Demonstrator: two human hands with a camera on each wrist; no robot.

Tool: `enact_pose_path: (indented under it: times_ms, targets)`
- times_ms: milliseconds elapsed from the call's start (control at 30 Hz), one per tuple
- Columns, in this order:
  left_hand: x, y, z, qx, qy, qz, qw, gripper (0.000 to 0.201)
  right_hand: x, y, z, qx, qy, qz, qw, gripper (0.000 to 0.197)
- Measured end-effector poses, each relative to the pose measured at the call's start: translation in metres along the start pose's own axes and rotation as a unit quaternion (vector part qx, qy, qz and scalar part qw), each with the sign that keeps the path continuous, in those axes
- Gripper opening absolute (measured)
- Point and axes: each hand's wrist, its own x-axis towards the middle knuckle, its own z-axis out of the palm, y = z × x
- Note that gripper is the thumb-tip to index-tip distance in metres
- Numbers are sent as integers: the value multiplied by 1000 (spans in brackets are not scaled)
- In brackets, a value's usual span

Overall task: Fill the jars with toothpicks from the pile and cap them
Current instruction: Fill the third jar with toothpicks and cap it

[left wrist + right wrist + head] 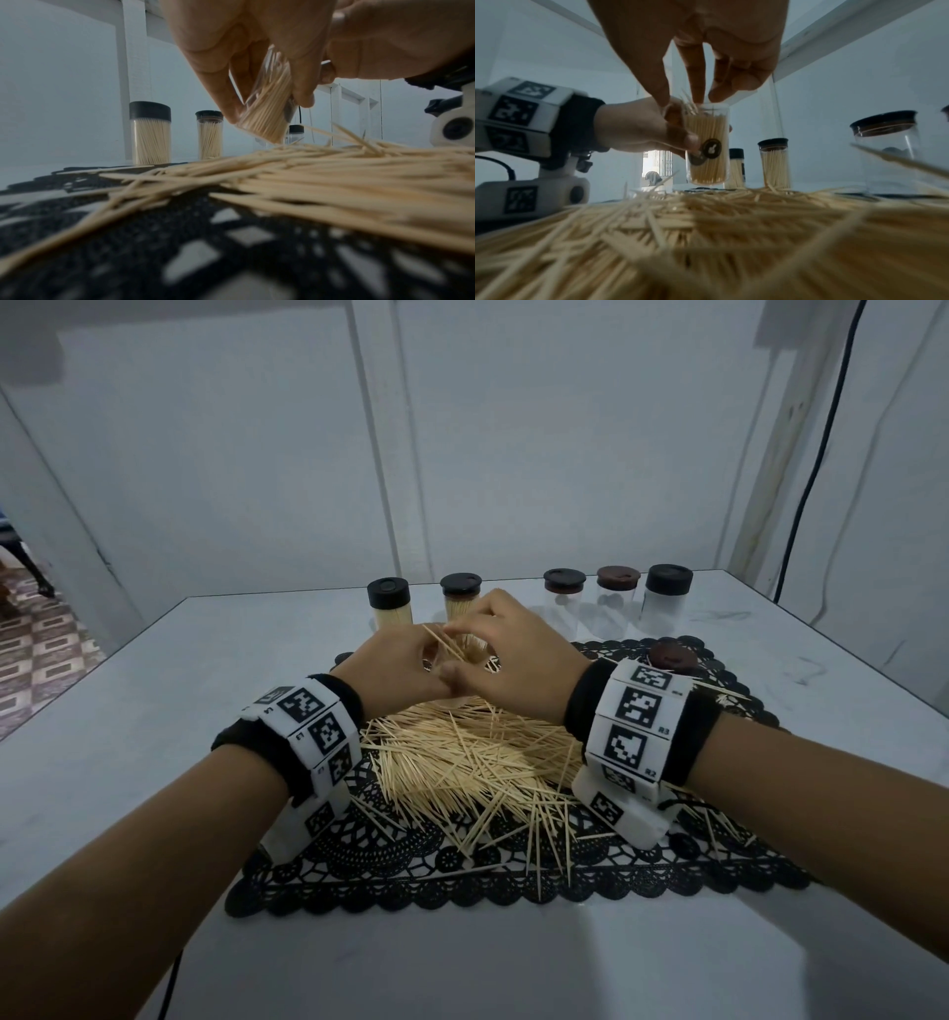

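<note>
Above the pile point(462, 757), left hand point(395, 675) grips the jar point(707, 146); right hand point(518, 654) pinches toothpicks point(689, 105) at its mouth

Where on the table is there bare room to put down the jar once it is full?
Bare table lies left of the black lace mat, along the near edge, and right of the mat below the empty jars. It is crowded on the mat, under the toothpick pile, the loose brown lid and both hands.
</note>
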Motion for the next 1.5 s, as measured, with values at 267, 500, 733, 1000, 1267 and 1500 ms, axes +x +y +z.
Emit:
enact_pose_path:
  times_ms: [267, 500, 733, 1000, 1267, 1500]
  targets:
    - [1, -3, 2, -20, -2, 11, 1000, 19, 0, 0, -2, 1, 7, -32, 999, 19]
    - [1, -4, 3, -14, 4, 2, 1000, 36, 0, -1, -2, 43, 86, -18, 995, 11]
    - [1, -2, 3, -21, 16, 5, 1000, 31, 3, 4, 2, -38, 50, -59, 996, 21]
    - [2, -4, 3, -18, 15, -4, 1000, 36, 3, 4, -4, -45, 14, -10, 999, 25]
    - [3, -6, 4, -8, 16, 5, 1000, 39, 4, 8, 2, -12, 41, -1, 999, 16]
    - [3, -5, 2, -40, 39, 16, 998, 49, 1, 7, -4, -34, 91, 25, 995, 26]
